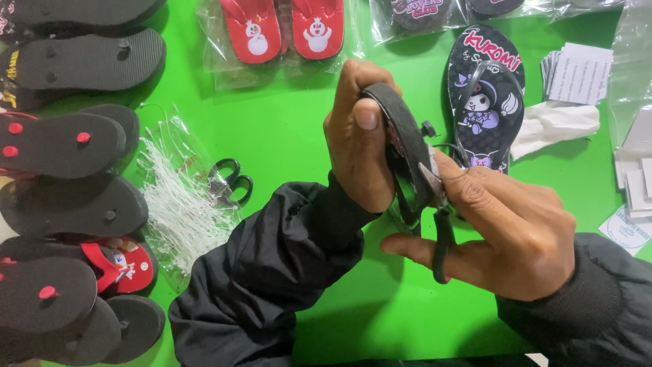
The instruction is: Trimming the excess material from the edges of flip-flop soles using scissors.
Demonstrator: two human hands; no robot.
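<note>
Right hand (516,238), fingers closed on small black-handled scissors (440,231); left hand (360,139) clamps black flip-flop (406,146) on edge above green bench (380,306). Sandal looks light, bendy foam; best held by sole edge. Further out: second scissors (227,182), bag of plastic ties (173,197), printed flip-flop (483,95), stacked sandals (64,204) left. Nothing in the way.
</note>
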